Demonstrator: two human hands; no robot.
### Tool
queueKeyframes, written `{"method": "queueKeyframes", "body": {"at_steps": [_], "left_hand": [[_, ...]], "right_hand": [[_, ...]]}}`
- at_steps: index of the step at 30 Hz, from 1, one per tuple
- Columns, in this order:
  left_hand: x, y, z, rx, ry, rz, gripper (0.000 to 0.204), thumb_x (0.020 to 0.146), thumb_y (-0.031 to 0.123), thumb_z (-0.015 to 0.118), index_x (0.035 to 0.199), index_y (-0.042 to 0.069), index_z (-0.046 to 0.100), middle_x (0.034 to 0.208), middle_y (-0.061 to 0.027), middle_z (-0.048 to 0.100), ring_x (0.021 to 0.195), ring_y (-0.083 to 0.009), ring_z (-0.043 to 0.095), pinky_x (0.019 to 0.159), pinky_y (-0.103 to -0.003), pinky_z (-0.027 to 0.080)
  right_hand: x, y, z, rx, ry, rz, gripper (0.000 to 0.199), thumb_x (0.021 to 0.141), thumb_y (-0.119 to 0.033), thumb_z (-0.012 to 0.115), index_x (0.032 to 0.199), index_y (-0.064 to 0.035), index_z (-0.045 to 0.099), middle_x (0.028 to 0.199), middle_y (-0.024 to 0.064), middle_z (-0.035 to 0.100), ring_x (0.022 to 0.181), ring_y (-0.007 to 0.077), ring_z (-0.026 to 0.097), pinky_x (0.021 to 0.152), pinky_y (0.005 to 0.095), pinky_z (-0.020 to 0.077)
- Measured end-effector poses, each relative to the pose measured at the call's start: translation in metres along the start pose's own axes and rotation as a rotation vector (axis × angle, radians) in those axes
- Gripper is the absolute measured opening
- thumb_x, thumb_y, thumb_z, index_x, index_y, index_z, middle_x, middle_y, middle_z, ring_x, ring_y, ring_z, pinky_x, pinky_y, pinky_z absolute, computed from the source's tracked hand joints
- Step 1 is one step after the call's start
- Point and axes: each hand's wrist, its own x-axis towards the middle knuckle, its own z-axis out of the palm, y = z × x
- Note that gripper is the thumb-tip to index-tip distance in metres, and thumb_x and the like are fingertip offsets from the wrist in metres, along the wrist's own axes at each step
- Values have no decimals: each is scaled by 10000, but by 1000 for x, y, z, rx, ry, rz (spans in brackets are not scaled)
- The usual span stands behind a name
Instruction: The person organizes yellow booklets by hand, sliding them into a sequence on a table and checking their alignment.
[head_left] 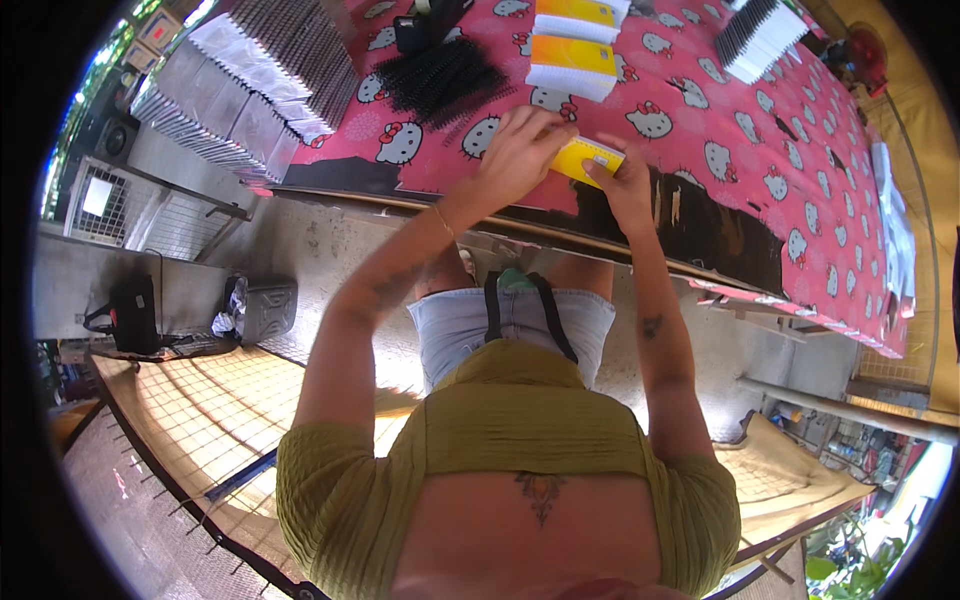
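Observation:
Close to the table's near edge, I hold a small yellow-covered notebook [573, 162] between both hands. The fingers of my left hand [520, 150] are bent at its left end and upper edge. My right hand [626, 183] grips the right end, thumb lying on the yellow cover. A row of small marks runs along the notebook's upper edge; whether a coil sits in it I cannot tell. Beyond my left hand lies a loose heap of black plastic binding coils [445, 80]. Just past the notebook stand stacks of yellow-orange covered booklets [572, 62].
Tall stacks of spiral-bound notebooks [245, 90] fill the table's left end; another stack [757, 42] stands far right. The pink patterned tablecloth [720, 160] is torn along the near edge, baring a dark surface [715, 225]. A black bag [135, 312] sits at left below.

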Motion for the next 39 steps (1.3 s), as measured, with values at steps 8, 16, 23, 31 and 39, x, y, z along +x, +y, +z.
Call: {"method": "queueKeyframes", "body": {"at_steps": [8, 16, 23, 31, 39], "left_hand": [[-12, 11, 13, -310, 153, -429, 389, 955, 135, 591, 1322, 21, 536, 1173, -194, 546, 1073, -349, 550, 968, -402, 436], [-26, -94, -8, 477, -130, -393, 212, 858, 86, 634, 1055, 33, 577, 945, -158, 591, 894, -354, 625, 764, -463, 537], [-6, -69, -24, 168, -252, -502, 240, 870, 95, 620, 1100, 43, 579, 970, -162, 580, 836, -379, 650, 698, -482, 550], [-8, -103, -21, -163, -200, -816, 238, 969, 232, 593, 1103, 36, 595, 726, -133, 613, 561, -274, 628, 596, -406, 533], [-13, -96, -39, -233, -343, -658, 215, 923, 250, 667, 1051, 88, 606, 838, -103, 618, 573, -246, 644, 519, -372, 514]], "right_hand": [[5, 0, 1, -152, -28, 96, 245, 875, -65, 728, 1083, 24, 633, 944, 39, 673, 838, 91, 623, 749, 246, 519], [9, -13, 25, -133, -147, 51, 360, 887, -83, 720, 1229, -4, 641, 999, 31, 692, 830, 76, 602, 736, 231, 498], [11, -4, 19, -164, -135, 124, 286, 902, -120, 706, 1166, -12, 683, 978, 12, 689, 837, 74, 580, 728, 220, 484], [0, -6, 28, -158, -124, 112, 277, 913, -111, 692, 1165, 5, 679, 984, 32, 685, 877, 65, 586, 759, 212, 475], [-9, -4, 22, -176, -66, 90, 262, 917, -76, 677, 1162, 18, 673, 1067, 62, 691, 952, 96, 614, 837, 229, 488]]}}
